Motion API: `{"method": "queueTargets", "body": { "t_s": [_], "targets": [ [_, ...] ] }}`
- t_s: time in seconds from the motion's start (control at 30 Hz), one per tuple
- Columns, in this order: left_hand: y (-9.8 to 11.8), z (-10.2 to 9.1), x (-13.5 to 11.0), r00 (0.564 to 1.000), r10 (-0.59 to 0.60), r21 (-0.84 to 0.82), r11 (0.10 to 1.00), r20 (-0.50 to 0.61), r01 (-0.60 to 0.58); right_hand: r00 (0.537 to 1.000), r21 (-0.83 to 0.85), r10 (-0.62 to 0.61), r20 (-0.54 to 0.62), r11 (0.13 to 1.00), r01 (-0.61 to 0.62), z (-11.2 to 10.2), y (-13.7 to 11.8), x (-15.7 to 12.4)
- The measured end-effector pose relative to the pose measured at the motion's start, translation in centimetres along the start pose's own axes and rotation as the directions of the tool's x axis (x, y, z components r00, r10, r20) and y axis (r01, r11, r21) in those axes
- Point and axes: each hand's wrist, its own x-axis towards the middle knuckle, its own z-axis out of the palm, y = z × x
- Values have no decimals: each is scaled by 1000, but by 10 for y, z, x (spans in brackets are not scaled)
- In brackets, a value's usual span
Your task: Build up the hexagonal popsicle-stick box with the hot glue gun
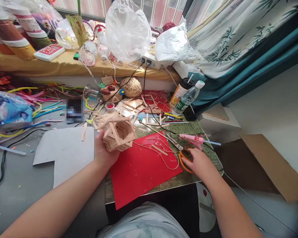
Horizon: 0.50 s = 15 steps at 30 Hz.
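Note:
My left hand (105, 150) is closed around a many-sided wooden stick box (111, 137), raised over the table with its opening tilted up. Over to the right, my right hand (200, 162) has its fingers at the orange handles of a pair of scissors (182, 160), gripping them. The scissor blades point away to the upper left and look nearly closed. Beneath both lies a red sheet (136, 178), with a loose length of twine (172, 168) and a single wooden stick (159, 149) on it. A pink glue gun (192, 138) rests just beyond the scissors.
Loose wooden sticks (152, 119) and a twine ball (131, 87) crowd the back. A water bottle (187, 99) and a drink cup (181, 91) stand at right. White paper (72, 145) lies at left. A black cord (144, 89) runs down across the table.

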Motion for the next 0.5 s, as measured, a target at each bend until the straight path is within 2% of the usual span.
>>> {"method": "queueTargets", "body": {
  "t_s": [0.07,0.13,0.2,0.27,0.37,0.43,0.47,0.5],
  "targets": [
    [9,5,5,987,149,-48,987,-61,-152,1000,-54,1,-12,999,-2,-5,-5,-5],
    [19,9,9,970,234,-77,968,-62,-239,998,-83,-16,-68,997,11,-10,-17,-9],
    [26,10,11,972,232,-93,968,-38,-235,987,-56,-84,-140,995,77,-15,-37,-7],
    [27,8,10,986,167,-104,980,-15,-168,969,3,-182,-166,983,185,-18,-62,3],
    [16,0,7,1000,-6,-57,998,25,7,944,30,-301,-134,951,308,-17,-102,30],
    [5,-8,4,981,-180,67,982,69,176,940,-18,-323,-108,946,323,-13,-122,50],
    [0,-11,3,959,-265,152,957,104,249,942,-45,-322,-92,947,319,-10,-129,59],
    [-4,-15,1,942,-309,242,931,130,272,947,-67,-312,-75,949,308,-7,-135,66]
  ]
}}
